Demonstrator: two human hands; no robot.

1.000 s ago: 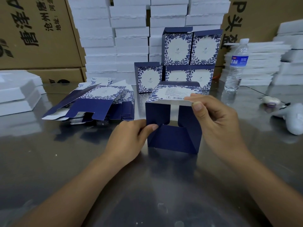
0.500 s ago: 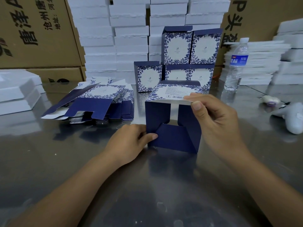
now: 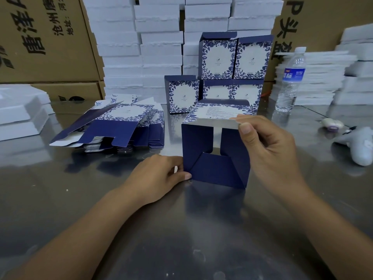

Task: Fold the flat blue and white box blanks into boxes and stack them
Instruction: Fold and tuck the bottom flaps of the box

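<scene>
A half-folded blue and white box (image 3: 216, 168) lies on its side at the table's middle, its dark blue bottom flaps facing me. My left hand (image 3: 159, 176) pinches its lower left corner with thumb and fingers. My right hand (image 3: 268, 146) grips the upper right edge, thumb on the white top flap. A pile of flat blanks (image 3: 119, 126) lies to the left. Several folded boxes (image 3: 234, 71) stand stacked behind, with a single one (image 3: 182, 96) beside them.
The work surface is a shiny metal table (image 3: 80, 199). A water bottle (image 3: 290, 79) stands at back right. A white handheld tool (image 3: 357, 146) and a small white object (image 3: 332, 124) lie at right. White foam trays (image 3: 141, 47) and brown cartons (image 3: 44, 37) line the back.
The lower blue flap has been pushed further in, toward the box's bottom. My left thumb slid down to the lower left corner. My right hand kept its hold.
</scene>
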